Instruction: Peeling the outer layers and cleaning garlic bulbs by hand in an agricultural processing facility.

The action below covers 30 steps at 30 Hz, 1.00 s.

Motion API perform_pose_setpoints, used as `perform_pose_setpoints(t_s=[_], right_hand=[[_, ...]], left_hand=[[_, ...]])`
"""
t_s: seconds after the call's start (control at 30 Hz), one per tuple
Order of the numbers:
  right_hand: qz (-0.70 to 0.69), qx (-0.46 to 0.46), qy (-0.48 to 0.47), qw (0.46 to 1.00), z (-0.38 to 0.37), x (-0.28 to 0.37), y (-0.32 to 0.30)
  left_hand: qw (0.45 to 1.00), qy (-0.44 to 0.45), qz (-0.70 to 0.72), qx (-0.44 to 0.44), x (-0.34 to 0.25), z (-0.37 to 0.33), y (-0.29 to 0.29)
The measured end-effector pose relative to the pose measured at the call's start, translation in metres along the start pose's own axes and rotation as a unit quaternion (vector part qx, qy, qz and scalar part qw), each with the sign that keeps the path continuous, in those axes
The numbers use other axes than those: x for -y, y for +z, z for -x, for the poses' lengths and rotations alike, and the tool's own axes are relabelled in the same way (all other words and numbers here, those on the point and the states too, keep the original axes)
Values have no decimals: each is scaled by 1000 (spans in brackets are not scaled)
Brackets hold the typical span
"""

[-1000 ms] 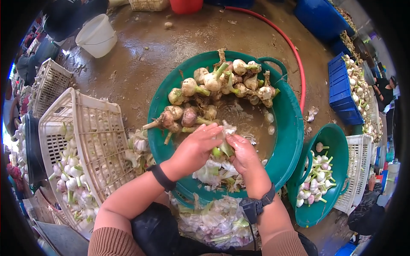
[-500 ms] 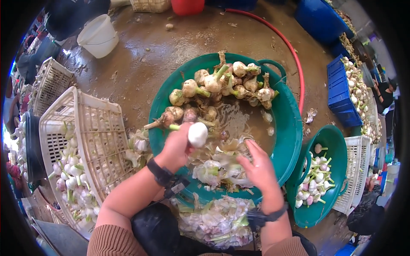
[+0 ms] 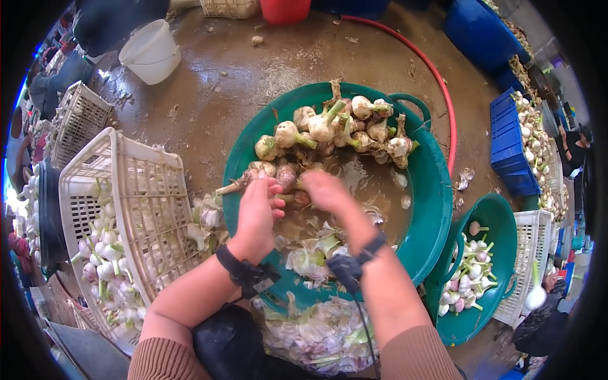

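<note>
Okay, from where I stand both hands are over the green tub (image 3: 432, 202); left hand (image 3: 255, 218) has fingers up and apart, loosely bent, nothing seen in its palm; its fingertips are just beside a purplish bulb (image 3: 287, 178), contact unclear; right hand (image 3: 326, 191) is motion-blurred, reaching low by the stems right of that bulb; can't tell whether it grips anything.

Dirty bulbs (image 3: 321, 128) are bunched along the tub's far and left sides, stems on, some green; murky water (image 3: 386, 209) in the middle and right, a couple of small pale bits in it; loose peels (image 3: 310, 259) piled at the near side; a bigger peel heap (image 3: 320, 332) outside the tub, near the person's knee.

Dark bands on both wrists; small device (image 3: 345, 272) plus cable (image 3: 365, 323) at the right one.

White crate (image 3: 119, 183) on the left, clean bulbs (image 3: 107, 272) inside; green basket (image 3: 505, 228) on the right, more cleaned garlic (image 3: 465, 282) in it; lone white bulb (image 3: 536, 297), green stem up, shows farther right; can't tell what supports it.

Beyond: white bucket (image 3: 150, 54), red bucket (image 3: 285, 9), red hose (image 3: 437, 76) curving over wet floor (image 3: 215, 95); blue crate (image 3: 512, 149) of garlic at right.
</note>
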State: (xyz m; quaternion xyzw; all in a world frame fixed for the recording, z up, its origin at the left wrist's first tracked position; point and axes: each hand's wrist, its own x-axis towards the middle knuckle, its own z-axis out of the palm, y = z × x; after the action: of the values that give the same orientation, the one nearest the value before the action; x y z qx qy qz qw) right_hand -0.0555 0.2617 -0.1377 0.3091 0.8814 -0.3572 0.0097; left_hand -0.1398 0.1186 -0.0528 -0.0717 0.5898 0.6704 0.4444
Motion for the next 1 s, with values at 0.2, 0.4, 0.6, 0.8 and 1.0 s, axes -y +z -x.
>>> perform_pose_setpoints(t_s=[0.2, 0.4, 0.6, 0.8, 1.0], right_hand=[[38, 34, 9, 999, 21, 25, 23], [-14, 32, -44, 998, 89, 62, -14], [62, -44, -76, 994, 93, 56, -10], [-614, 112, 259, 737, 90, 47, -13], [-12, -235, -168, 957, 96, 35, -19]], left_hand=[[983, -154, -62, -78, 5, -1, -11], [979, -14, -183, 88, 4, 3, -2], [980, -50, -159, 110, 8, 0, 1], [965, -129, -4, 229, 7, -7, -16], [858, 43, -381, 340, -12, -11, -15]])
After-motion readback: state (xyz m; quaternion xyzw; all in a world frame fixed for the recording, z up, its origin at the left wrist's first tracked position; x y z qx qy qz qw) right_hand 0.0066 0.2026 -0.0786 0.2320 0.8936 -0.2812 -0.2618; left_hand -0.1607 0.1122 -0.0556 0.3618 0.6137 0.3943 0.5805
